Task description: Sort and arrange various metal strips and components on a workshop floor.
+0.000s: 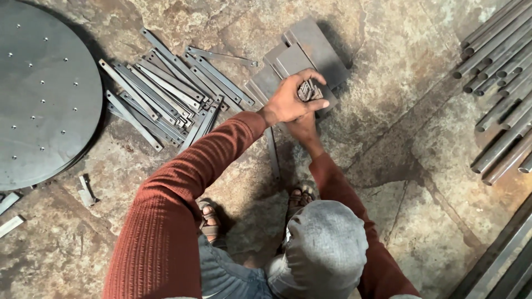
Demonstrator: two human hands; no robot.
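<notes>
Knees in grey trousers [327, 249] fill the bottom of the view, with two sandalled feet [302, 195] planted on the stone floor [388, 138] just beyond them. Rust-red sleeves [183, 188] reach forward from either side and meet over the middle of the floor. At that spot the left hand [291, 99] lies on top, its grip closed round a small bundle of short metal pieces [310, 90] — the ends poke out between the fingers. Beneath it sits the right hand [303, 128], mostly hidden, so whether its grip is open or shut cannot be told. Both hands hover over a stack of flat steel plates [307, 50] lying towards the far edge of the floor. Just left of the plates, a loose heap of flat metal strips [166, 94] is spread out, and further left a large round metal disc [44, 94] with small holes reaches the left edge. Along the right edge lie steel tubes [499, 83] side by side — well apart from the hands.
</notes>
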